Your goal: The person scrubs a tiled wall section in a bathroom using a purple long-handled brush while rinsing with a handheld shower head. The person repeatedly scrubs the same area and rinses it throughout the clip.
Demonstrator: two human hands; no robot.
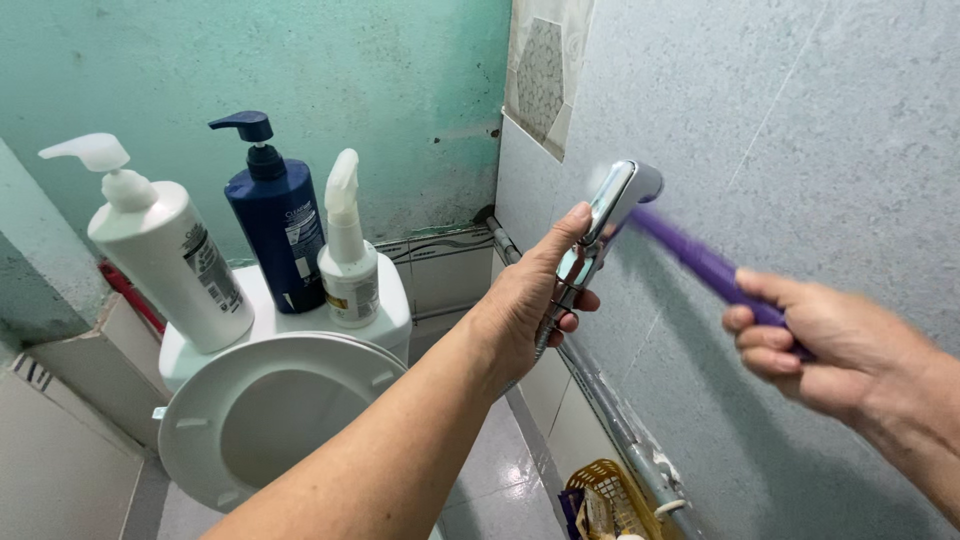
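The left hand (pixel 525 305) is raised in the middle of the view, its grip closed around a chrome sprayer (pixel 605 225); the thumb lies along the sprayer's left edge and the fingers curl round the handle below. The sprayer's head points up and to the right, close to the grey tiled wall (pixel 800 130). The right hand (pixel 820 345) comes in from the right, its grip closed on the near end of a purple brush (pixel 700 262). The brush is blurred; its far end reaches up and left to the sprayer's head, and whether it touches cannot be told for certain.

To the left stands a toilet with its white lid (pixel 265 415) raised against the tank (pixel 395 310). On the tank stand three bottles in a row: a white pump bottle (pixel 170 265) at the far left, tilted in this view, a dark blue pump bottle (pixel 280 235) in the middle, and a small white squirt bottle (pixel 348 262) just beside it on the right. Behind them is a green wall (pixel 300 70). Low down near the right wall, a pipe (pixel 610 420) runs along the tiles, and a yellow basket (pixel 605 495) sits on the floor beside it.
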